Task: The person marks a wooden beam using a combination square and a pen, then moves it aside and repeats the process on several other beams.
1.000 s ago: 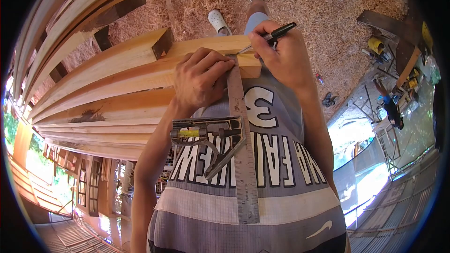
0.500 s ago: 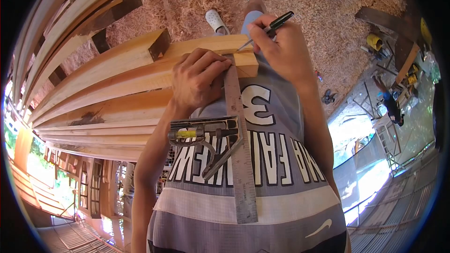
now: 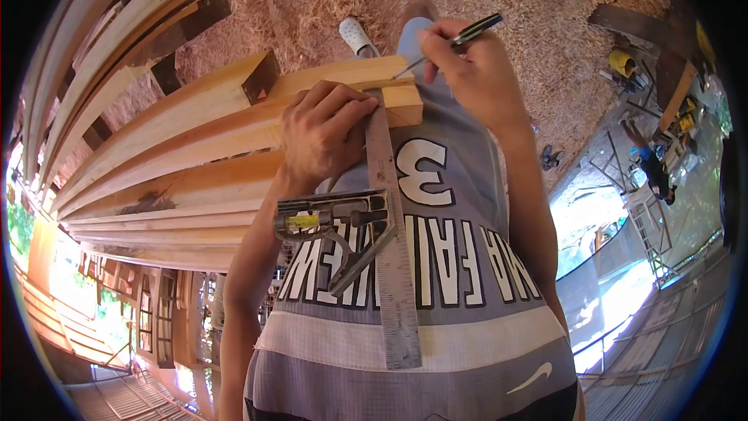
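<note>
My left hand (image 3: pixel 327 129) is closed over the end of a combination square (image 3: pixel 393 265), its fingertips pressing the steel blade against the end of a wooden beam (image 3: pixel 403 98). The square's head (image 3: pixel 335 222), with a yellow level vial, hangs on the blade close to my shirt. In my right hand (image 3: pixel 483 78) a dark pen (image 3: pixel 477 29) is gripped between thumb and fingers. A thin tip extends from it down to the upper face of the wood, near a notch-like step at the beam end, just beyond the blade.
Several long timber pieces (image 3: pixel 179 121) run off to the left, some with dark ends. Wood shavings (image 3: pixel 312 8) cover the ground around my feet in white clogs (image 3: pixel 356 35). At far right are yellow containers (image 3: pixel 621 65), a metal frame (image 3: pixel 648 226) and another person (image 3: pixel 654 171).
My right hand has shifted slightly to the right and tilted, with the pen lying flatter. My left hand and the square keep their place on the wood while the view drifts a little.
</note>
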A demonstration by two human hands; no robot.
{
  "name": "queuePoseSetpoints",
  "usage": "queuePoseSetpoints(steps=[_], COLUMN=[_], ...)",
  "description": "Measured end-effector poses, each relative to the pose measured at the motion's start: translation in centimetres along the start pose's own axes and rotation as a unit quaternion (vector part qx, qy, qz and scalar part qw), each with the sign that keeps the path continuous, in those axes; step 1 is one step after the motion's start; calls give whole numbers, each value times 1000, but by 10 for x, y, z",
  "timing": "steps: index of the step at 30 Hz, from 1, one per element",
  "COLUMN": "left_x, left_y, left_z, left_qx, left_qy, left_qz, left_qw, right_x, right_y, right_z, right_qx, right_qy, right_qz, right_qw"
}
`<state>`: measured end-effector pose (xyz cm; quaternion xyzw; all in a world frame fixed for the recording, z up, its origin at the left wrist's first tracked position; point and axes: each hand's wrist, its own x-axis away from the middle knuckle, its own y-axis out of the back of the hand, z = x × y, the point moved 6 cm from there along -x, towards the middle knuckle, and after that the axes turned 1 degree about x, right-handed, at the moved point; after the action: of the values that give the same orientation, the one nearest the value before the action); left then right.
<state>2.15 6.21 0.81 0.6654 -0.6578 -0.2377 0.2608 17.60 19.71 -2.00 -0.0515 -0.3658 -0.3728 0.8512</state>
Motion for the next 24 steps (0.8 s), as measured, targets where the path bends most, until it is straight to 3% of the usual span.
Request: queuePoseSetpoints(steps=[2,6,8,12,14,18,20,24], left_x=[0,4,4,3,3,2,2,1], left_y=[0,-4,-3,-3,-3,-2,-2,-1], left_z=[-2,3,0,1,2,1,0,-1], left_qx=[-1,-10,-9,-3,-7,-8,-8,-6], left_qy=[-2,6,2,-3,-5,-12,-7,-5], left_qz=[-1,-4,-7,-13,-15,-16,-12,-13], left_qw=[1000,1000,1000,1000,1000,1000,1000,1000], right_x=[-1,4,14,22,20,13,5,3], right_y=[-9,-14,-14,8,33,16,-1,-12], right_z=[-6,-3,4,10,21,10,1,-5], right_qx=[26,67,-7,-73,-27,25,124,103], right_qy=[57,57,35,-34,25,-1,69,64], right_qz=[-2,-20,59,69,-71,-33,-14,0], right_qw=[998,996,998,994,997,999,990,993])
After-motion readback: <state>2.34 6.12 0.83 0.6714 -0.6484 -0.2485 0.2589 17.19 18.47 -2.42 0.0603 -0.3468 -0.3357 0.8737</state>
